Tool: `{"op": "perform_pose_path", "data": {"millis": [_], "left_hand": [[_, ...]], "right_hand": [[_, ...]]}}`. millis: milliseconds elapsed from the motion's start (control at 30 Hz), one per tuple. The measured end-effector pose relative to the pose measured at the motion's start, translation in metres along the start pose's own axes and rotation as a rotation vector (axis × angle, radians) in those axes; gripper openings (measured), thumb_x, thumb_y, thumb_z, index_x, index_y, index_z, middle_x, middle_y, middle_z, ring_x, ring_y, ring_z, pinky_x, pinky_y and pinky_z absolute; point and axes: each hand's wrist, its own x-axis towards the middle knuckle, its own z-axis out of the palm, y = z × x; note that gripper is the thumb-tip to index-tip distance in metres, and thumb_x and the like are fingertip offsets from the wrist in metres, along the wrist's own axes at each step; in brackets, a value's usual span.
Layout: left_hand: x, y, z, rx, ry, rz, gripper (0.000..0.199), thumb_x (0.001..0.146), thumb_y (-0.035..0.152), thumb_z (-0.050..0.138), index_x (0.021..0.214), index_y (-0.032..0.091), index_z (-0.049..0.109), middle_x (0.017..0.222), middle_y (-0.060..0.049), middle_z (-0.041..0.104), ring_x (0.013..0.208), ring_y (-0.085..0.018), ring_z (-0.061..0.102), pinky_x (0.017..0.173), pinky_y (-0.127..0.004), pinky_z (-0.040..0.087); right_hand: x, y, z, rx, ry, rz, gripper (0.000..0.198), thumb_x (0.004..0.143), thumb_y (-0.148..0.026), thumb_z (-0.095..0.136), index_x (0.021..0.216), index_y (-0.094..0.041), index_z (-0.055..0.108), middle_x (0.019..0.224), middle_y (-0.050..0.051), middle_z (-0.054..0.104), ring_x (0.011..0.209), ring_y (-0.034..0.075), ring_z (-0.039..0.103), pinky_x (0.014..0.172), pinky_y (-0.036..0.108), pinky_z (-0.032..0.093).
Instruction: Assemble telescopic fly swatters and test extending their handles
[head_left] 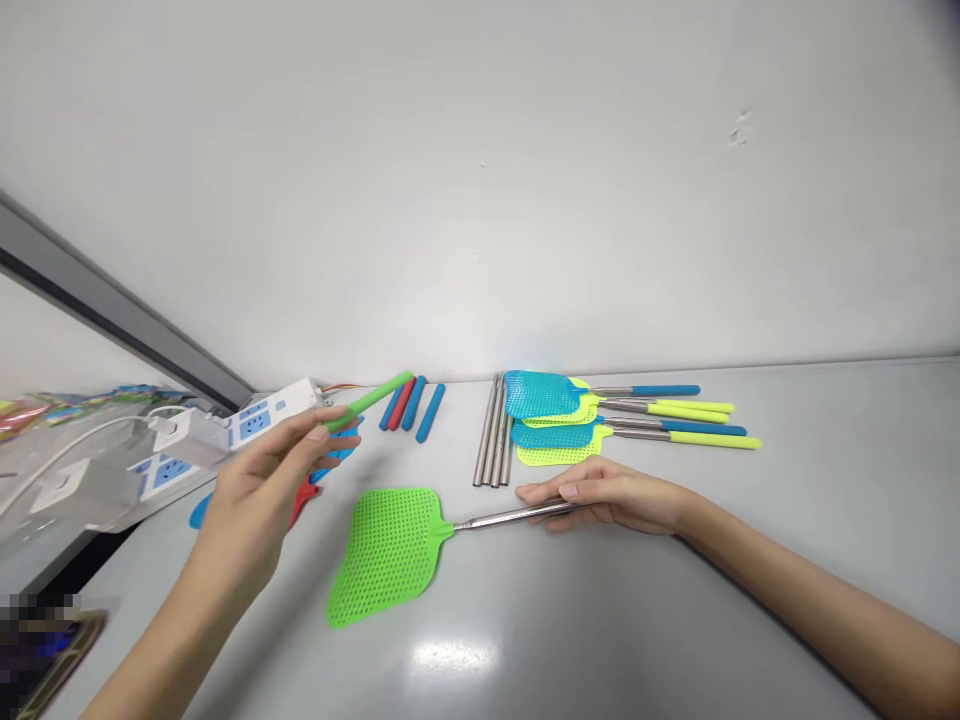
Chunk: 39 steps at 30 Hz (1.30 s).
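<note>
Between the fingers of my left hand (259,490) is a green foam handle sleeve (382,392), raised above the table and tilted up to the right. My right hand (611,495) grips the metal rod (510,516) of a fly swatter, whose green mesh head (390,550) points left. The rod's far end is hidden in my right hand. Past my right hand lie bare metal rods (491,435) side by side. Blue and red foam sleeves (429,412) rest near the wall. Behind my left hand, blue and red swatter heads (304,498) are partly covered.
Several swatters with blue and yellow handles (705,439) lie stacked at the back right. White power strips (255,425) with plugged-in chargers and a white cable line the left side. A phone-like object (60,660) is at the lower left. The wall (480,200) bounds the table's back.
</note>
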Motion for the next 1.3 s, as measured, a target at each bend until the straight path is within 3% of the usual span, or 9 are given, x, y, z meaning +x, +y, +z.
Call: {"op": "perform_pose_path", "data": {"millis": [100, 267, 400, 533, 733, 900, 1100, 1200, 1300], "left_hand": [[-0.009, 0.007, 0.007, -0.106, -0.073, -0.017, 0.029, 0.070, 0.032, 0.052, 0.099, 0.028, 0.055, 0.095, -0.001, 0.060, 0.087, -0.017, 0.056, 0.065, -0.025, 0.045], [-0.030, 0.016, 0.047, -0.199, -0.424, -0.076, 0.027, 0.074, 0.029, 0.049, 0.100, 0.024, 0.054, 0.090, -0.004, 0.062, 0.081, -0.017, 0.058, 0.067, -0.027, 0.044], [-0.041, 0.018, 0.077, -0.201, -0.645, -0.033, 0.032, 0.077, 0.029, 0.043, 0.108, 0.024, 0.048, 0.096, -0.004, 0.061, 0.088, -0.017, 0.056, 0.074, -0.028, 0.043], [-0.045, 0.019, 0.093, -0.004, -0.707, 0.180, 0.036, 0.080, 0.027, 0.040, 0.116, 0.028, 0.041, 0.108, -0.002, 0.055, 0.097, -0.015, 0.051, 0.082, -0.030, 0.040], [-0.046, 0.018, 0.099, 0.422, -0.845, 0.765, 0.041, 0.081, 0.019, 0.035, 0.121, 0.029, 0.033, 0.117, 0.000, 0.048, 0.111, -0.015, 0.037, 0.091, -0.035, 0.034], [-0.042, 0.004, 0.099, 0.513, -0.751, 0.886, 0.049, 0.081, 0.017, 0.036, 0.127, 0.022, 0.020, 0.127, -0.007, 0.034, 0.112, -0.017, 0.035, 0.091, -0.036, 0.035], [-0.038, -0.021, 0.100, 0.541, -0.643, 0.713, 0.043, 0.081, 0.021, 0.038, 0.122, 0.022, 0.026, 0.119, -0.008, 0.037, 0.107, -0.017, 0.039, 0.087, -0.032, 0.038], [-0.037, -0.025, 0.102, 0.531, -0.693, 0.655, 0.038, 0.082, 0.021, 0.035, 0.120, 0.025, 0.030, 0.109, -0.006, 0.044, 0.099, -0.015, 0.044, 0.081, -0.028, 0.041], [-0.036, -0.024, 0.102, 0.549, -0.760, 0.691, 0.036, 0.083, 0.019, 0.033, 0.118, 0.025, 0.035, 0.098, -0.005, 0.049, 0.092, -0.015, 0.047, 0.079, -0.028, 0.041]], "right_hand": [[-0.002, -0.001, 0.002, 0.017, 0.050, -0.028, 0.028, 0.074, -0.027, 0.051, 0.096, -0.013, 0.060, 0.117, 0.011, 0.048, 0.110, 0.023, 0.040, 0.088, 0.039, 0.035], [-0.004, 0.001, 0.007, 0.034, 0.167, -0.123, 0.035, 0.076, -0.033, 0.046, 0.107, -0.020, 0.054, 0.118, 0.008, 0.048, 0.108, 0.024, 0.043, 0.091, 0.041, 0.028], [-0.002, 0.002, 0.008, 0.079, 0.138, -0.168, 0.040, 0.078, -0.041, 0.038, 0.109, -0.020, 0.051, 0.115, 0.010, 0.050, 0.100, 0.023, 0.049, 0.088, 0.043, 0.029], [0.001, 0.002, 0.007, 0.086, 0.089, -0.176, 0.038, 0.078, -0.039, 0.040, 0.104, -0.015, 0.055, 0.104, 0.012, 0.057, 0.094, 0.021, 0.053, 0.087, 0.041, 0.031], [0.002, 0.001, 0.003, 0.097, 0.117, -0.089, 0.029, 0.077, -0.035, 0.046, 0.089, -0.014, 0.062, 0.100, 0.010, 0.058, 0.094, 0.020, 0.052, 0.086, 0.036, 0.033], [0.003, -0.002, 0.002, 0.142, 0.112, -0.063, 0.030, 0.077, -0.034, 0.045, 0.093, -0.014, 0.061, 0.094, 0.009, 0.060, 0.092, 0.018, 0.053, 0.087, 0.036, 0.032], [0.002, -0.004, 0.002, 0.137, 0.151, -0.064, 0.030, 0.078, -0.032, 0.043, 0.090, -0.013, 0.062, 0.100, 0.011, 0.059, 0.098, 0.020, 0.050, 0.087, 0.037, 0.032], [0.001, -0.005, 0.002, 0.153, 0.187, -0.080, 0.031, 0.079, -0.033, 0.041, 0.090, -0.013, 0.062, 0.105, 0.010, 0.056, 0.101, 0.021, 0.048, 0.087, 0.037, 0.032], [0.001, -0.005, 0.003, 0.158, 0.202, -0.093, 0.031, 0.079, -0.033, 0.039, 0.087, -0.014, 0.062, 0.108, 0.010, 0.054, 0.101, 0.022, 0.048, 0.086, 0.038, 0.031]]}}
